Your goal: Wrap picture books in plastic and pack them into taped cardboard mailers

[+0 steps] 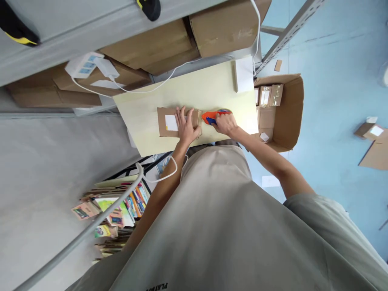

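A small cardboard box (163,122) with a white label (171,123) lies on the pale yellow tabletop (188,87). My left hand (186,127) rests flat on its right half, fingers spread. Clear tape (199,117) shows at the box's right end. Just to the right of that end, my right hand (224,122) is closed around an orange and blue tape dispenser (210,117). The dispenser's front points left at the box; my fingers partly cover its handle and roll.
A large open carton (292,113) holding several small boxes stands right of the table. A white box (244,74) sits at the table's back right corner. Cartons (224,28) line the shelf behind, and a white cable (163,83) crosses the back edge. Books (136,202) are stacked lower left.
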The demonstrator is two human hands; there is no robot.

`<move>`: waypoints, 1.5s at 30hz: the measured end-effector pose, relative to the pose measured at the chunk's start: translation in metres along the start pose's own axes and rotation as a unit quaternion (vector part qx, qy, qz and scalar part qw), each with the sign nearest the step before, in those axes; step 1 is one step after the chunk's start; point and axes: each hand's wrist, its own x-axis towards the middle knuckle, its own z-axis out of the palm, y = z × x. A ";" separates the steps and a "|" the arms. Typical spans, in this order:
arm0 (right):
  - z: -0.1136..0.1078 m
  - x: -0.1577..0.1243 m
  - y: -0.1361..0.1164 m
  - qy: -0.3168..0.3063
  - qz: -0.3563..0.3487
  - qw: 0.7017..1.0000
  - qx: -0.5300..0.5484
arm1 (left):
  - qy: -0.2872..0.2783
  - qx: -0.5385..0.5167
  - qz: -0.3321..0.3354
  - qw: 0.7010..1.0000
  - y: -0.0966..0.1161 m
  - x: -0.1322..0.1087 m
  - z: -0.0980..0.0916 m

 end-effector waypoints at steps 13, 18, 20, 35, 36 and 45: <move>-0.005 0.025 -0.014 0.129 0.164 0.977 0.028 | 0.028 -0.077 -0.006 0.997 -0.001 0.004 -0.003; -0.028 -0.009 -0.036 0.172 0.215 0.961 0.040 | 0.065 -0.268 0.006 0.961 0.002 0.019 -0.029; -0.039 -0.024 -0.050 0.180 0.233 0.954 0.047 | 0.063 -0.347 0.011 0.936 0.008 0.023 -0.046; -0.101 -0.050 -0.169 0.303 0.188 0.922 0.152 | 0.072 -0.490 0.166 0.853 0.034 -0.011 -0.161; -0.107 -0.047 -0.175 0.315 0.170 0.920 0.160 | 0.087 -0.482 0.186 0.852 0.034 -0.011 -0.166; -0.188 0.023 -0.205 0.380 0.002 0.920 0.096 | 0.219 -0.381 0.319 0.840 0.048 0.030 -0.213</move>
